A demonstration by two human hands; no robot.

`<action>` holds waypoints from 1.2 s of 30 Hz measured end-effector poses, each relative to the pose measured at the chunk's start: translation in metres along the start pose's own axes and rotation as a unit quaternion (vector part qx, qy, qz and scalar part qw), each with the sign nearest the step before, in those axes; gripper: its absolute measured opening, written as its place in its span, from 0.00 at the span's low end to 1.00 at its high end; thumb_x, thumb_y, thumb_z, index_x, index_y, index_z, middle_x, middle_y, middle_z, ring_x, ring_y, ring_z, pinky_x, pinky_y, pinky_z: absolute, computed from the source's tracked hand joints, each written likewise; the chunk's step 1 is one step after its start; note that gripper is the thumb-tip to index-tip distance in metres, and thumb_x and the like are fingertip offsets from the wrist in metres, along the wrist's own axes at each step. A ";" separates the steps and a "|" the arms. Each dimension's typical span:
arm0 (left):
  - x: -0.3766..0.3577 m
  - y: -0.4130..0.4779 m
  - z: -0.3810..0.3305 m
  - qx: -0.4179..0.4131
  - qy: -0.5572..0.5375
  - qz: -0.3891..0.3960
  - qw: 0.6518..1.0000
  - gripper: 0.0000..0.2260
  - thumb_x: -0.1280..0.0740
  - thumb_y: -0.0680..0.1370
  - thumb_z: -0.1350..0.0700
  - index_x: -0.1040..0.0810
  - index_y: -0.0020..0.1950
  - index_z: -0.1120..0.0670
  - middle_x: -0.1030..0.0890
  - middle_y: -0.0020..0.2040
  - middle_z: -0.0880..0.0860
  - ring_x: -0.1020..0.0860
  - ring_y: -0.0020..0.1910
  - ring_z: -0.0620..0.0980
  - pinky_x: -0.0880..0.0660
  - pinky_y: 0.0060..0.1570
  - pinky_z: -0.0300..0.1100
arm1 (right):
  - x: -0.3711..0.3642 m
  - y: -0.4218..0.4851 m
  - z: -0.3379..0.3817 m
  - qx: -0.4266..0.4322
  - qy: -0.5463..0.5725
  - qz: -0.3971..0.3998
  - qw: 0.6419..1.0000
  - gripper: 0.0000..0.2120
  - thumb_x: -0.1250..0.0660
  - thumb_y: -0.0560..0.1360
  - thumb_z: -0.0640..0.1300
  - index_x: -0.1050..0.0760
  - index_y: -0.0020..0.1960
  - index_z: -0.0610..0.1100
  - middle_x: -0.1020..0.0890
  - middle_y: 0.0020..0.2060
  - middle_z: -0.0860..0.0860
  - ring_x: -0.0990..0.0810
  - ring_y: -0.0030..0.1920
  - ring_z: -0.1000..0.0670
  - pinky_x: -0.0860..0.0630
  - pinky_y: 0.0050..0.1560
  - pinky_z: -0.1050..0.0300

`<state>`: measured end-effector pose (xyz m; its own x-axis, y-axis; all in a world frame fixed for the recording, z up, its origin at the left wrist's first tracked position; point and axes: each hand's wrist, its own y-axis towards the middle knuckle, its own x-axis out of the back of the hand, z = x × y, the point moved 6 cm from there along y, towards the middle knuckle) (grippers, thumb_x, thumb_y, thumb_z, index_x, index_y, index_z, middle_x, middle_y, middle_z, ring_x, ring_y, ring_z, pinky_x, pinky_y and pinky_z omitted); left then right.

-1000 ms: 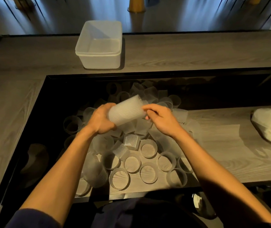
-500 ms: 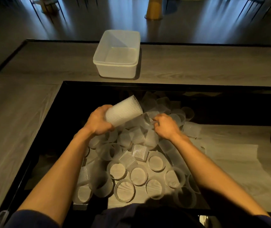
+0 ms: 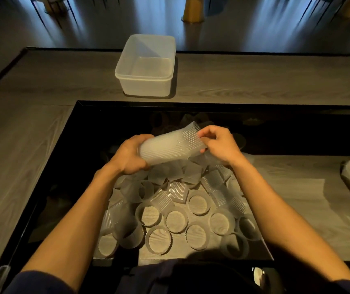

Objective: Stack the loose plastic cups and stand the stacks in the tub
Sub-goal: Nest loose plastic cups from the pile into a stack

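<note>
Counter holds tub; left hand, right hand fingers grip 1 cup stack (tilted)

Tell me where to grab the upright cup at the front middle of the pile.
Pinch the rim of the upright cup from straight above, one finger inside, thumb outside. Its mouth faces up and neighbouring cups crowd its wall, so a side wrap looks blocked. Free the right hand from the stack first.
</note>
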<state>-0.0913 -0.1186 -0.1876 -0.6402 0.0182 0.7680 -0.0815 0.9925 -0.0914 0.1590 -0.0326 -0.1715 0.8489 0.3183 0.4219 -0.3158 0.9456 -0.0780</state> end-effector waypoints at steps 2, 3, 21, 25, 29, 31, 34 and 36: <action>-0.002 -0.003 -0.005 -0.012 -0.004 0.013 1.000 0.40 0.22 0.60 0.56 0.29 0.71 0.46 0.27 0.63 0.49 0.28 0.62 0.51 0.27 0.59 0.50 | -0.004 -0.006 0.002 0.010 -0.024 -0.001 1.000 0.10 0.33 0.80 0.36 0.21 0.47 0.51 0.17 0.47 0.53 0.15 0.40 0.49 0.16 0.41 0.56; -0.003 -0.005 -0.008 -0.016 -0.004 0.014 1.000 0.40 0.22 0.59 0.56 0.29 0.71 0.47 0.27 0.63 0.50 0.28 0.62 0.51 0.27 0.59 0.50 | -0.006 -0.009 0.003 0.018 -0.034 -0.009 0.999 0.11 0.33 0.80 0.37 0.21 0.46 0.52 0.17 0.46 0.53 0.15 0.39 0.50 0.17 0.39 0.58; 0.003 -0.050 0.026 0.084 0.031 -0.063 0.994 0.40 0.21 0.63 0.61 0.31 0.73 0.51 0.28 0.65 0.55 0.29 0.63 0.56 0.27 0.57 0.48 | -0.090 -0.039 -0.046 -0.009 -0.176 0.156 0.972 0.10 0.37 0.80 0.38 0.18 0.56 0.43 0.21 0.55 0.53 0.19 0.45 0.53 0.18 0.52 0.49; 0.003 -0.061 0.034 0.105 0.035 -0.057 0.992 0.40 0.21 0.64 0.61 0.32 0.74 0.52 0.28 0.66 0.57 0.28 0.63 0.57 0.27 0.60 0.50 | -0.104 -0.043 -0.056 -0.062 -0.130 0.195 0.970 0.17 0.38 0.81 0.37 0.26 0.69 0.44 0.27 0.67 0.50 0.14 0.42 0.48 0.17 0.49 0.52; 0.005 -0.070 0.039 0.119 0.034 -0.052 0.991 0.40 0.22 0.64 0.61 0.32 0.75 0.53 0.28 0.66 0.57 0.29 0.64 0.58 0.26 0.60 0.51 | -0.099 -0.040 -0.057 -0.089 -0.030 0.121 0.988 0.14 0.37 0.81 0.35 0.24 0.65 0.43 0.21 0.64 0.46 0.14 0.46 0.53 0.23 0.39 0.65; 0.006 -0.073 0.042 0.127 0.030 -0.053 0.990 0.40 0.22 0.64 0.61 0.32 0.75 0.53 0.28 0.66 0.57 0.29 0.64 0.58 0.26 0.60 0.52 | -0.090 -0.040 -0.054 -0.097 0.020 0.074 0.992 0.10 0.37 0.82 0.37 0.22 0.59 0.45 0.17 0.56 0.45 0.14 0.44 0.55 0.24 0.35 0.66; 0.005 -0.076 0.044 0.128 0.035 -0.052 0.990 0.40 0.22 0.65 0.62 0.33 0.75 0.53 0.29 0.66 0.58 0.29 0.64 0.58 0.25 0.58 0.52 | -0.074 -0.040 -0.048 -0.083 0.066 0.019 0.994 0.06 0.34 0.80 0.37 0.21 0.55 0.45 0.16 0.47 0.46 0.17 0.39 0.58 0.24 0.38 0.67; 0.003 -0.075 0.043 0.127 0.034 -0.052 0.990 0.40 0.22 0.65 0.62 0.33 0.75 0.53 0.29 0.66 0.57 0.29 0.63 0.59 0.25 0.57 0.51 | -0.063 -0.041 -0.043 -0.066 0.083 -0.018 0.994 0.05 0.33 0.80 0.37 0.22 0.54 0.45 0.17 0.44 0.47 0.17 0.37 0.58 0.24 0.40 0.64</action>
<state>-0.1204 -0.1985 -0.2055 -0.5655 -0.0649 0.8222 -0.3382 0.9275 -0.1594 0.1367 -0.0883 -0.2338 0.9200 0.2812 0.2731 -0.2355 0.9534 -0.1884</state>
